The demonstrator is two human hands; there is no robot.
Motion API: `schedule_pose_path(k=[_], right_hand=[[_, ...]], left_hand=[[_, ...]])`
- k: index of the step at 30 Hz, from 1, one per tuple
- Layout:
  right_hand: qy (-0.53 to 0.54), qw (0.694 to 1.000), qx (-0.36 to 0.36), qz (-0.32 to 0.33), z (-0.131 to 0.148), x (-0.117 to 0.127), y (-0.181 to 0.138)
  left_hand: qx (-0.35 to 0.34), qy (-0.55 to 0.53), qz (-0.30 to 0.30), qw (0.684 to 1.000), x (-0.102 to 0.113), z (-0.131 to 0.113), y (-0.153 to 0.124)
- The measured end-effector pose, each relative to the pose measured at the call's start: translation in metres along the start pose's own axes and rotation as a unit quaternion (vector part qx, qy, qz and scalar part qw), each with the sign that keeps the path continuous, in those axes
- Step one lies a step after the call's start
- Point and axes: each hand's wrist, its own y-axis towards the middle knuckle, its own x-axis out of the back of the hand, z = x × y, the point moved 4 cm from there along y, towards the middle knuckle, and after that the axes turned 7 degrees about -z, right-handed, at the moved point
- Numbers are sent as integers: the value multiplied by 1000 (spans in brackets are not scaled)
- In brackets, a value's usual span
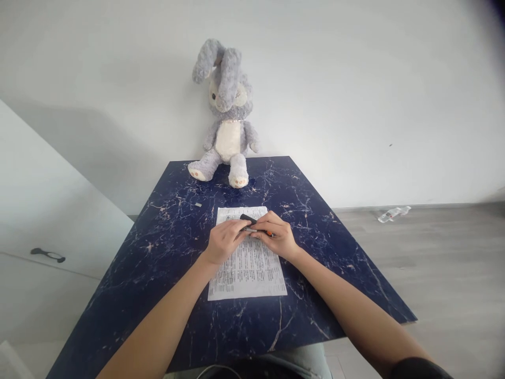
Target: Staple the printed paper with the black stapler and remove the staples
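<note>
My left hand (224, 240) and my right hand (279, 235) meet above a printed sheet of paper (252, 273), both with fingers closed. A slim stick-like tool (250, 229) with a silvery tip and an orange part at its other end lies in my right fingers. The left fingertips pinch around its tip. Just above them sticks out a small black piece (247, 217), between the fingers of both hands. Whether the black piece is joined to the slim tool I cannot tell. Fingers cover part of both and the upper middle of the sheet.
The paper lies on a dark blue marble-patterned table (315, 273). At its far edge a grey plush rabbit (231, 137) sits against the wall. A small pale scrap (198, 205) lies left of the paper. Clear plastic packaging (394, 213) is on the floor; a white cabinet (59, 226) stands left.
</note>
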Motion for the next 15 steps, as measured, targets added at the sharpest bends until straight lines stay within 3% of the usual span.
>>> schedule_pose_path(k=[3,5,9,11,15], right_hand=[[-43,998,-20,-49,-8,14,6],[-92,989,-78,-84,-28,29,11],[-194,936,-289,-54,-94,63,8],[-214,917,-333,-43,-120,77,4],[-225,908,-350,-46,-147,90,-2]], left_hand=[[-18,55,-77,995,20,-1,11],[-13,103,-113,988,39,9,22],[113,195,-52,973,76,64,36],[131,230,-1,964,89,91,33],[138,264,-6,955,101,124,17]])
